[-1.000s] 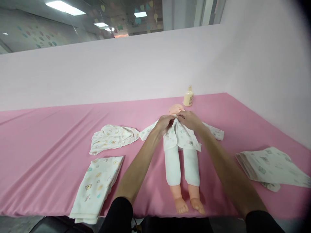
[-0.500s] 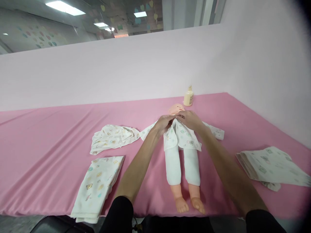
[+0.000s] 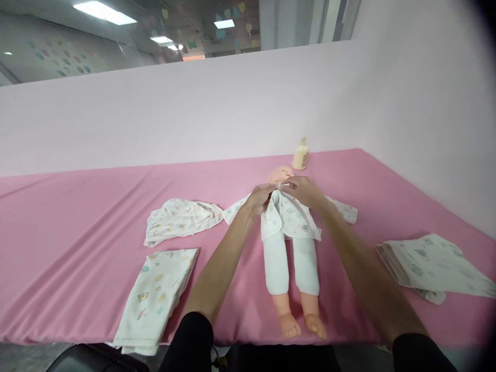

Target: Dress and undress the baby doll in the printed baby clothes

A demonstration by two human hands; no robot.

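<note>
A baby doll (image 3: 290, 325) lies on its back, feet toward me, its legs covered in white down to the shins. It wears a white printed baby shirt (image 3: 296, 219) whose sleeves spread out to both sides. At the shirt's neckline, my left hand (image 3: 262, 196) pinches the cloth from the left. My right hand (image 3: 302, 190) pinches the same neckline from the right, its fingertips close to the left ones. Below the hands the front edges hang slightly apart. Part of the doll's head shows beyond my fingers; the exact fastening between them is too small to make out.
A pump bottle (image 3: 300, 155) stands behind the doll's head. Left lie a crumpled printed garment (image 3: 182, 221) and a folded printed cloth (image 3: 157, 294) overhanging the front edge. Another folded cloth (image 3: 437, 263) lies right. A pale wall (image 3: 174, 119) bounds the pink-covered table (image 3: 77, 232).
Both hands stay at the neckline; the fingertips have shifted slightly, and a little more of the collar shows between them. The doll and the cloths have not moved.
</note>
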